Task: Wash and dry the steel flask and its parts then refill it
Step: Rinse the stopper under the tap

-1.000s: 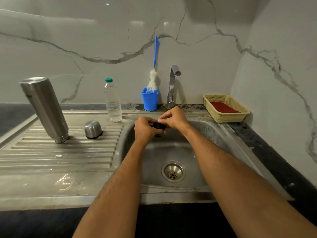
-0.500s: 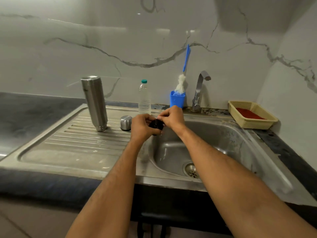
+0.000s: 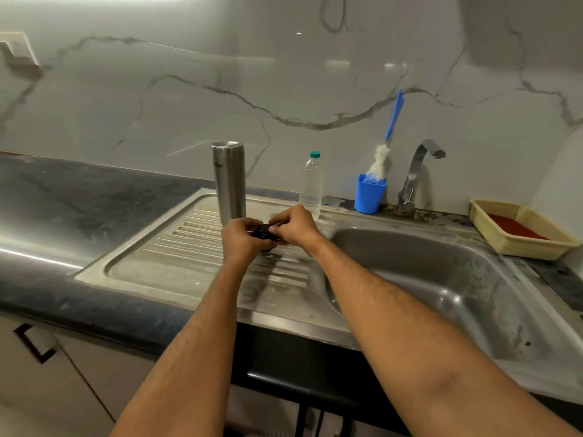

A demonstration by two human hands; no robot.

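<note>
Steel flask (image 3: 229, 181) inverted on drainboard, small black stopper (image 3: 264, 232) held above it

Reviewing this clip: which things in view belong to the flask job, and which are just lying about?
Job: tall steel flask body; small black flask part in both hands' grip; clear plastic water bottle; blue-handled bottle brush; steel tap.
Lying about: yellow woven basket; blue plastic cup.

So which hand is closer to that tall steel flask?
Left. The left hand is just in front of the steel flask, by its base. The right hand is farther to the flask's right, nearer the water bottle.
</note>
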